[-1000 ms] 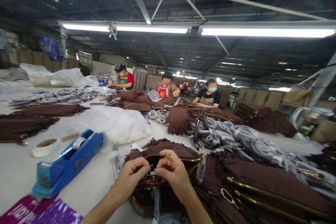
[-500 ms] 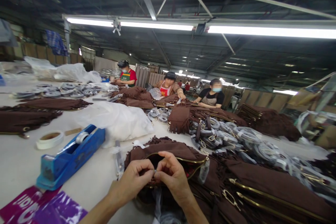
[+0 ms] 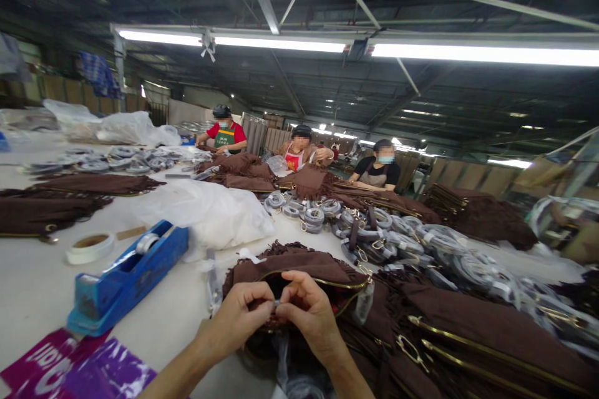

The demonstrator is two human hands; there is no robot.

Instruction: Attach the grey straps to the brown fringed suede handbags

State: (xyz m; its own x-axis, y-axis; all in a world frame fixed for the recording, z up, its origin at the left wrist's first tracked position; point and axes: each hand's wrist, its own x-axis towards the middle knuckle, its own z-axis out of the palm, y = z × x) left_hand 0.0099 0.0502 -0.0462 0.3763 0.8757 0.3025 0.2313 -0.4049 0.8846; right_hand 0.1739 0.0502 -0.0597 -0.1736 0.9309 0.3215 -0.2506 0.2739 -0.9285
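An unzipped brown fringed bag lies in front of me, its gold zipper edge spread apart. Over its opening, my left hand and my right hand meet with thumbs and fingertips pinched together. Between them is something small and pale, too little to name. A clear plastic-wrapped zipper pull hangs at the bag's right end. Below the hands, a strip of clear plastic dangles; what it belongs to is partly hidden by my wrists.
Left stand a blue tape dispenser, a white tape roll and purple packaging. Brown bags are stacked at right beside plastic-wrapped coiled straps. White plastic sheeting lies ahead. Several co-workers work across the table.
My hands stay pinched together in nearly the same place. Across the table, a co-worker has shifted a brown bag back, uncovering more coiled straps; another co-worker's arms have moved.
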